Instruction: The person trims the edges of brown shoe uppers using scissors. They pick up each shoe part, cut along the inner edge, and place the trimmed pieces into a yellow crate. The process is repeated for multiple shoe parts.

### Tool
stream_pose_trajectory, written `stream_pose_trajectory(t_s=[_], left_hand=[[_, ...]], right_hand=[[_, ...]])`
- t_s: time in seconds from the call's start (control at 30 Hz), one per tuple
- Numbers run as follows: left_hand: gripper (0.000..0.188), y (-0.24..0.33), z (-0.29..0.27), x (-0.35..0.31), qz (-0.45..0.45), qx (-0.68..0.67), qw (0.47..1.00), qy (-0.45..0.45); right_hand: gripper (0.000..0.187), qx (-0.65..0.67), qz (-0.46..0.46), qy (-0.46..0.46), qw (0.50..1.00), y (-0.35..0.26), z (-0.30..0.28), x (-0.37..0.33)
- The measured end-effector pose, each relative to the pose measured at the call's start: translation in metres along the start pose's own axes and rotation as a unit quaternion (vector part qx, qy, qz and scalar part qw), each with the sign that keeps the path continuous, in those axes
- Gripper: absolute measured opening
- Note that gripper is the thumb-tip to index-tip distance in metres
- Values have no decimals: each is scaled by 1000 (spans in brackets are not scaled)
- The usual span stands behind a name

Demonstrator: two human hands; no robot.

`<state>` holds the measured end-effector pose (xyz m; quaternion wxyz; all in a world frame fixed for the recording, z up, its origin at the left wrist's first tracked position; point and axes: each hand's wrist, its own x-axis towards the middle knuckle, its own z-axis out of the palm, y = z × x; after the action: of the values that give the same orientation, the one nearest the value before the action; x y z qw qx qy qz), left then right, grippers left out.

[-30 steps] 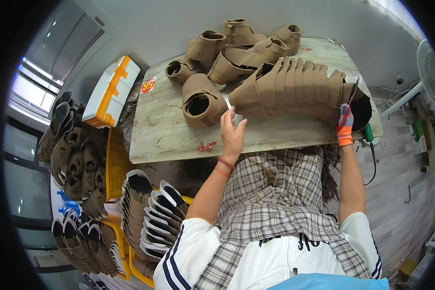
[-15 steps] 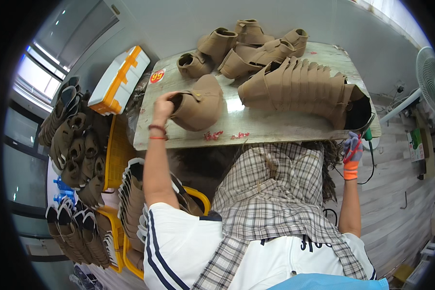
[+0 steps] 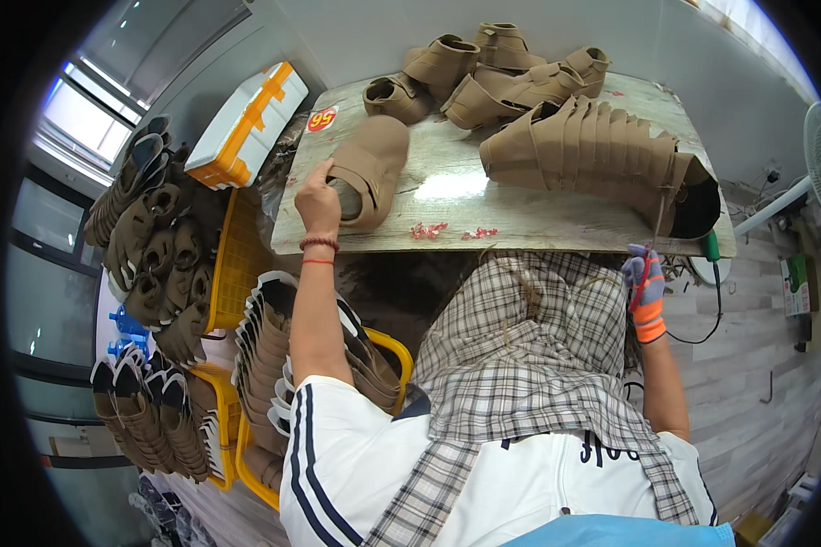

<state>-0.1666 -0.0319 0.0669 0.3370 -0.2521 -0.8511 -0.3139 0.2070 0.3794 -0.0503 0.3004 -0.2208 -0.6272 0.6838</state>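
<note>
1 bare left hand [image 3: 319, 204] is gripping a brown, round-toed shoe upper [image 3: 379, 162] at 10 o'clock; the purple-and-orange-gloved right hand [image 3: 652, 290] is clasping a red-handled metal tool [image 3: 645, 266] at 3 o'clock.

A long brown stack of shoe tops [image 3: 575, 150] blocks the pale wooden table [image 3: 520, 223] at right; front middle has room.

Brightly lit; window [image 3: 89, 111] upper left glowing; glare on tabletop [image 3: 450, 187]; fisheye edges bent, corners black.
</note>
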Motion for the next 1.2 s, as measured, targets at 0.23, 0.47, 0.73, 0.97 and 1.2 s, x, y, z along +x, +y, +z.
stream_pose_trajectory(t_s=[0.23, 0.47, 0.73, 0.97, 1.2], left_hand=[[31, -86, -33, 22, -366, -568, 732, 88], [44, -30, -126, -40, -22, -339, 904, -261], [49, 34, -42, -192, -290, -594, 555, -505], [40, 27, -6, -260, -585, -599, 183, -515], [6, 60, -18, -249, -684, -503, 277, -450]], right_hand=[[31, -87, 28, -63, 994, 7, -5, -21], [42, -119, 4, -138, 983, -68, 33, -43], [40, -409, -283, -187, 847, -96, 80, -46], [35, -570, -186, -296, 744, -39, 77, -53], [34, -540, -206, -329, 747, -20, 95, -61]])
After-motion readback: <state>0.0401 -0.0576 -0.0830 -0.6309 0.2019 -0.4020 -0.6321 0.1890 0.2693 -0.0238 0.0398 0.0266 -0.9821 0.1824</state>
